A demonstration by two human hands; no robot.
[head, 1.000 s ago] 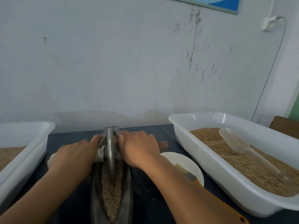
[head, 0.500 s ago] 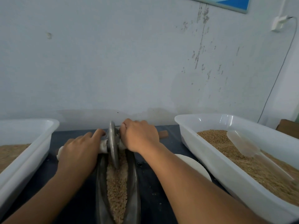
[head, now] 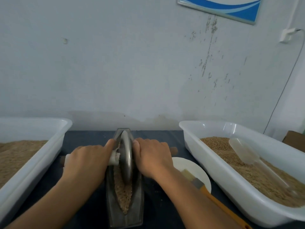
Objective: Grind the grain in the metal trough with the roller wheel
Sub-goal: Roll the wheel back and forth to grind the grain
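Grain (head: 123, 192) fills the metal trough (head: 125, 215) at centre of the dark surface (head: 156, 200). Roller wheel (head: 126, 156) stands upright in it. Left hand (head: 85, 161) and right hand (head: 153, 156) each grip its axle handle.

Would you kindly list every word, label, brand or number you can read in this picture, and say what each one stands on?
None can be read.
Framed sign on the wall: only blue and white curved bands show; its upper part is cut off, no lettering visible.
Trough, wheel, trays, brush: no markings visible.
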